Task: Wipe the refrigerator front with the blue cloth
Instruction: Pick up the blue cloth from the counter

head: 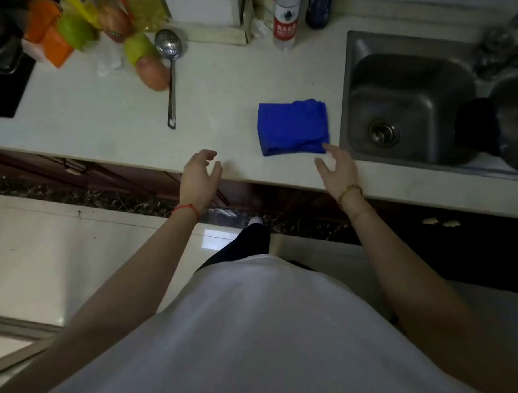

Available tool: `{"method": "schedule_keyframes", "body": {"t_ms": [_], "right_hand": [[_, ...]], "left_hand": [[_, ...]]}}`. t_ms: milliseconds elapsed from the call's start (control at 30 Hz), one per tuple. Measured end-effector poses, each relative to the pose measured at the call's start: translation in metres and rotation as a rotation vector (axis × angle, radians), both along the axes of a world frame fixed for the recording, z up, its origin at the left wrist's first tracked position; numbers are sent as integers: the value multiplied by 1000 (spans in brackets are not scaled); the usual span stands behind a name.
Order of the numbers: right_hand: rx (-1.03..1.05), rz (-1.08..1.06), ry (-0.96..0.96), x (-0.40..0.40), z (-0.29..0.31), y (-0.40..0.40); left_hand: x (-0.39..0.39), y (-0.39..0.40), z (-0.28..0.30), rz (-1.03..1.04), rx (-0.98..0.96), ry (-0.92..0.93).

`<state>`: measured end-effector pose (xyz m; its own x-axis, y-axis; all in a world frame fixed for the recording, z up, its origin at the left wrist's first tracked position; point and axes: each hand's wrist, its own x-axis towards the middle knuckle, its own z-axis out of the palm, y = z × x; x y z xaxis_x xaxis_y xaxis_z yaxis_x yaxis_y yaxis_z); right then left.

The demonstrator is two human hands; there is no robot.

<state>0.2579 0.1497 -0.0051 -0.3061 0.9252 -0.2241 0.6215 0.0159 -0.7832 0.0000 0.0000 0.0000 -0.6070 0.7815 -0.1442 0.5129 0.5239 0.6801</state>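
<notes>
A: So, which step is this?

B: The pickup. The folded blue cloth (293,127) lies on the pale worktop (107,115), sink at its 3 o'clock. Right hand (337,167) has fingers spread, one fingertip at the cloth's 5 o'clock corner; left hand (200,176) is loosely open, empty.

A: Next?

B: Probably pinch it, lift.

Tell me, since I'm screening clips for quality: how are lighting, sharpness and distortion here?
Head view: dim overall, the blue cloth the one vivid patch; glare only on the floor tile; produce at top left is smeared and soft; wide-angle bending curves the counter edge; both the left hand and right hand read fairly clearly.
</notes>
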Motion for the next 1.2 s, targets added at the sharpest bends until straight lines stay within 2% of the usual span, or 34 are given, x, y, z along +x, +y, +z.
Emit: {"method": "schedule_keyframes", "body": {"t_ms": [133,300,500,667,767,1000,1133,1200], "right_hand": [[109,220,-250,-63,-12,52],[161,350,-560,-94,-40,76],[266,308,-649,-99,-47,69],[294,311,-662,-105,-45,60],[265,331,-588,-101,-41,55],[226,407,-209,-57,-28,9],[87,514,-78,-33,-17,-29],[63,611,-75,-22,-21,-48]], "left_hand": [[-17,29,-14,-175,-133,118],[-34,47,-30,-316,-254,272],[-41,50,-34,-368,-294,305],[-34,41,-28,-329,-293,254],[-22,26,-22,-203,-241,195],[27,-55,-12,282,-78,-75],[84,-131,-22,553,-165,-269],[117,-175,-37,709,-226,-358]]}}
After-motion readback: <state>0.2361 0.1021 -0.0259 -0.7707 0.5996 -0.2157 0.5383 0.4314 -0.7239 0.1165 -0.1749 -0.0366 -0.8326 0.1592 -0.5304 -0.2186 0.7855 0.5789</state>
